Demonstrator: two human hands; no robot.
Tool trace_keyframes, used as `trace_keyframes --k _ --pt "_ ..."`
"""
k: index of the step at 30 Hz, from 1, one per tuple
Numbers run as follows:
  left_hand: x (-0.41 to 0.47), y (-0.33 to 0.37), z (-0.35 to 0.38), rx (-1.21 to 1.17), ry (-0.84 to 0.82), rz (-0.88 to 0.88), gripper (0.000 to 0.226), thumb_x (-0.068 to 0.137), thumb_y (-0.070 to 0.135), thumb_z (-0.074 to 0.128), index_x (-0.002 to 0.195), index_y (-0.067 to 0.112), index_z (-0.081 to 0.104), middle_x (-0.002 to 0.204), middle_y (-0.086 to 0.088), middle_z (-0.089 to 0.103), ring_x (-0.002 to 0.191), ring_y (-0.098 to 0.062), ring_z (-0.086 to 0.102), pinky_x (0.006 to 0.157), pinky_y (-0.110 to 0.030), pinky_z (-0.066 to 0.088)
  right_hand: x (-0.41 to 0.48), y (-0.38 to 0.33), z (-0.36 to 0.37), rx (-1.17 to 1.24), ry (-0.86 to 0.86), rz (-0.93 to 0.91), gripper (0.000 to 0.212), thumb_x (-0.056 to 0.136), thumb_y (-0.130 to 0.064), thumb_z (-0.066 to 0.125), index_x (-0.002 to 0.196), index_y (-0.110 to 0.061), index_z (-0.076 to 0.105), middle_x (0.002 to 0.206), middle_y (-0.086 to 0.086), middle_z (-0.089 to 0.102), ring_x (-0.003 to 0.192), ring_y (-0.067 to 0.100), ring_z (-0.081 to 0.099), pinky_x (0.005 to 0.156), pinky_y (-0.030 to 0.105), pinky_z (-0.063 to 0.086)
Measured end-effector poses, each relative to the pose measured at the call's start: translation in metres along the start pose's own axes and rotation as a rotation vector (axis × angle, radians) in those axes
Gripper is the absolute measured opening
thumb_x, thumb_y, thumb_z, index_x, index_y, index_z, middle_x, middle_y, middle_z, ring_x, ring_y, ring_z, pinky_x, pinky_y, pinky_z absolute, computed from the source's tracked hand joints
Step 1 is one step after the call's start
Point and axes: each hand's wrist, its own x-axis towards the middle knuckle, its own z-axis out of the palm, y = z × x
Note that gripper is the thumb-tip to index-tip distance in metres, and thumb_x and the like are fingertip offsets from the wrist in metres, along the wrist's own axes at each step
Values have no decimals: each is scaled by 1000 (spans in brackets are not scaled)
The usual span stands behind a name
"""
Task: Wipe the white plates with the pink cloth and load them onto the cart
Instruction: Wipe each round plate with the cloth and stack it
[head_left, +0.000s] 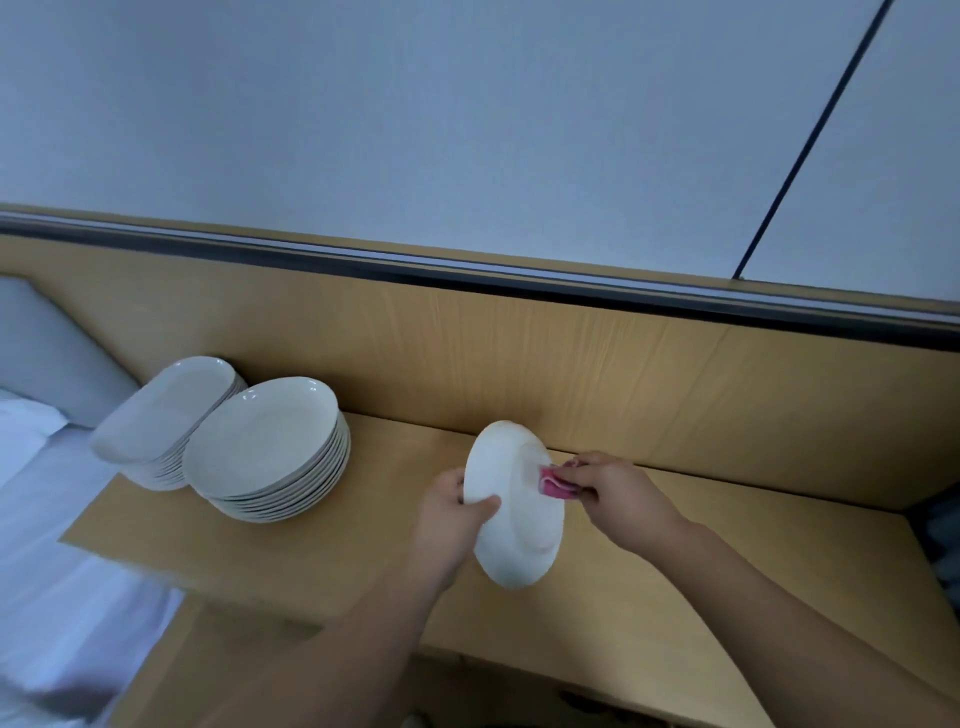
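My left hand (447, 525) grips a white plate (511, 530) by its left rim, holding it tilted on edge above the wooden table (675, 571). My right hand (613, 493) pinches a folded pink cloth (553, 483) and presses it against the plate's upper right rim. Two stacks of white plates stand at the table's left end: a nearer stack (270, 452) and a farther stack (166, 421) partly hidden behind it. No cart is in view.
A wooden back panel (519, 353) with a dark rail along its top rises behind the table. A bed with white linen (47, 545) lies to the left, beside the table's left edge. Something dark (940, 525) shows past the table's right end.
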Motion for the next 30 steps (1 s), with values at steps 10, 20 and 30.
trace_keyframes --k 10,20,30 --pt "-26 30 -48 607 195 344 33 89 28 62 122 31 59 101 15 66 88 -5 59 73 -22 44 20 -12 -27 35 71 -93 42 92 -2 56 122 -29 66 115 -9 62 103 10 59 84 26 48" --pt "-28 16 -152 906 482 542 31 86 16 60 115 14 70 103 -2 74 96 -25 70 83 -34 50 55 -74 -12 18 48 -246 38 93 4 53 121 -16 68 106 -7 57 98 9 53 74 -2 31" --pt "14 -22 -229 1090 403 441 45 84 0 61 124 19 65 101 -2 74 90 -28 69 69 -33 48 88 -109 17 -52 33 -201 37 94 -4 55 123 -25 67 113 -7 60 96 11 56 73 11 38"
